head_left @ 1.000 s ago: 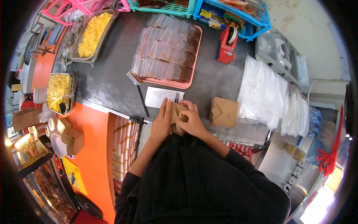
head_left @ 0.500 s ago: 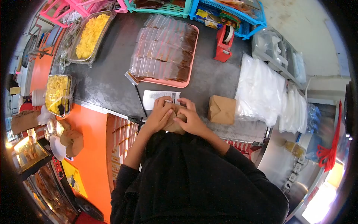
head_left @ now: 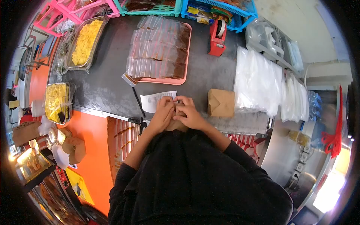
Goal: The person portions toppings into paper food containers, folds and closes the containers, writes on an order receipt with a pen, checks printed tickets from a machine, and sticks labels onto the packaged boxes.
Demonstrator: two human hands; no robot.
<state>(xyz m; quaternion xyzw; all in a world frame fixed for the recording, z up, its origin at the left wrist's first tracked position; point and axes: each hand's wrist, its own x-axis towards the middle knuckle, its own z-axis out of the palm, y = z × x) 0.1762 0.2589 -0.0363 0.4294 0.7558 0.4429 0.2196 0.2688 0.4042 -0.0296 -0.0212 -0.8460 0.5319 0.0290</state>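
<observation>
Both my hands close over a brown cardboard food box at the table's front edge, near my body. My left hand wraps its left side, and my right hand presses the other side, fingers bent over the top. Most of the box is hidden by my hands and black clothing. Just beyond my left fingers lies a printed paper slip, partly covered, with a black pen to its left. A second brown cardboard box stands closed, right of my right hand.
A pink tray bears rows of small zip bags with brown contents. Behind are a red tape dispenser and baskets. White plastic bags lie at right. Yellow food fills two clear containers at left.
My fingers have drawn closer together over the top of the box, hiding more of it. The view has shifted slightly, so the tabletop things appear farther left and higher.
</observation>
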